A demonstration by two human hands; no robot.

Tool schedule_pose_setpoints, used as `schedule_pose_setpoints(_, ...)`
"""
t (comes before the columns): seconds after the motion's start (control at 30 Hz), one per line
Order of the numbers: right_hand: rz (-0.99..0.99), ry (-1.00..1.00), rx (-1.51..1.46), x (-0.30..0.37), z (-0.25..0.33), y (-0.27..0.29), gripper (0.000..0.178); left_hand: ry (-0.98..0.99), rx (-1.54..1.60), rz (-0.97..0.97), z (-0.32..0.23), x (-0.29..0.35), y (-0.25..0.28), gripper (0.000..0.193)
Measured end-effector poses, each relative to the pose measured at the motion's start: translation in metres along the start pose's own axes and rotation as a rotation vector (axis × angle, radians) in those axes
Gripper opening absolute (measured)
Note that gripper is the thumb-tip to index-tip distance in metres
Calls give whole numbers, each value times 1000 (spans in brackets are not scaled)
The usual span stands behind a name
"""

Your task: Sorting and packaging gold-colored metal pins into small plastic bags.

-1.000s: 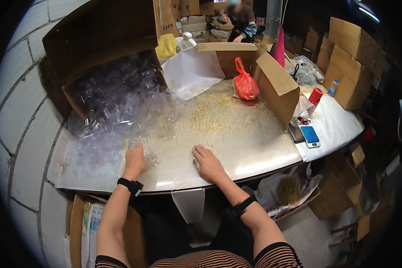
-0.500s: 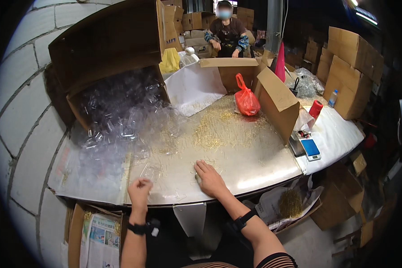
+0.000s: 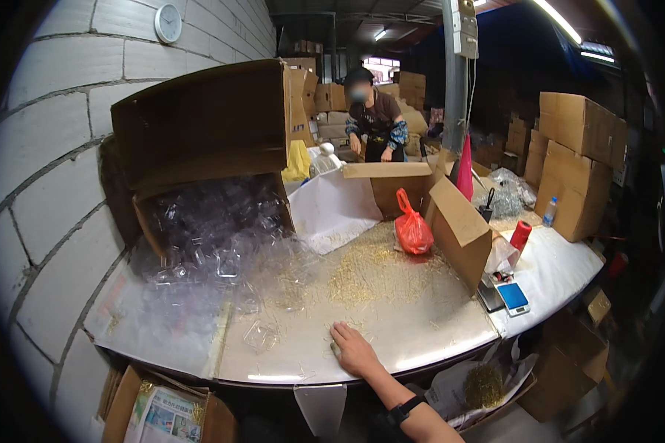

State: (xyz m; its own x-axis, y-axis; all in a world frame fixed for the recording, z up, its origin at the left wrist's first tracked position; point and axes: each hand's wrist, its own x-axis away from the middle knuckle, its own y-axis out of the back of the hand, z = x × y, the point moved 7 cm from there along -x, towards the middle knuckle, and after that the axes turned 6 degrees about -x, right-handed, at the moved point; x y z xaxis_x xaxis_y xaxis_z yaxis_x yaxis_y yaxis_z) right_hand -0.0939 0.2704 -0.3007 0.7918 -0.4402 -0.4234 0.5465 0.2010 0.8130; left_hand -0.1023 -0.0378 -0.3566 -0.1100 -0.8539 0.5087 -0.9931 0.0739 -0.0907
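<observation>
Hand [image 3: 356, 353] (right), lower centre, resting palm down on the table [image 3: 414, 341], fingers close together; whether anything lies beneath it cannot be told. The left hand is out of frame. Left of the hand lies a thin clear piece [image 3: 260, 334], perhaps a case; above, at centre, scattered gold pins [image 3: 366, 275]; left of centre, the clear heap [image 3: 222, 229]. The step appears to be a steadying rest; lifting a pin would call for a fingertip pinch.

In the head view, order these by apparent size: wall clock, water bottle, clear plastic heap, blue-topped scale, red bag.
Clear plastic heap
Red bag
Wall clock and blue-topped scale, too alike to rank
Water bottle
</observation>
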Motion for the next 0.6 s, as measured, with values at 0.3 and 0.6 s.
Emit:
schedule_pose_setpoints(0.3,-4,14,-20,-8,3,-9,42,-1,162,94,31,21,-1,41)
schedule_pose_setpoints(0.6,-230,-351,-332,-16,-81,26,54,-73,646,-352,79,-32,39,52)
